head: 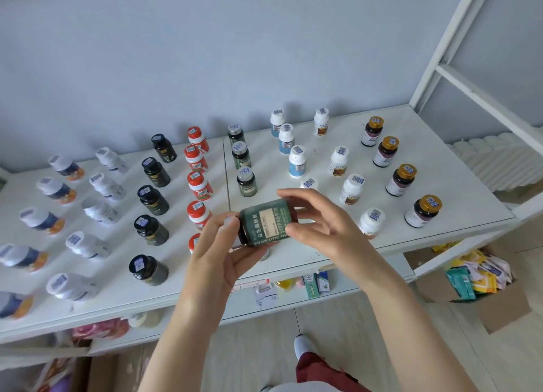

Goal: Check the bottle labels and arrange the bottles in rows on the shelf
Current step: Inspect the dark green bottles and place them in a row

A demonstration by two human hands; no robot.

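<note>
Both hands hold one green bottle [266, 222] on its side above the front edge of the shelf [308, 256], label turned up toward the camera. The left hand [219, 244] cups the cap end, fingers closed around it from below; the right hand [318, 219] pinches the base end, thumb on the near side and fingers over the far side. So both are clamped on the same bottle, and it touches nothing else.

This looks like the label-check step: the print faces the viewer and the bottle is not yet set down.

Just beyond the hands stands a green row [242, 159] of three matching bottles, running away toward the wall. Left of the left hand is a red-capped row [198, 171]; right of the right hand, white bottles [352, 188].

If the label matches, the next move likely calls for turning the bottle upright, cap up, and standing it at the near end of the green row, in the gap directly under the hands, without knocking the closest red-capped bottle beside the left hand.
</note>
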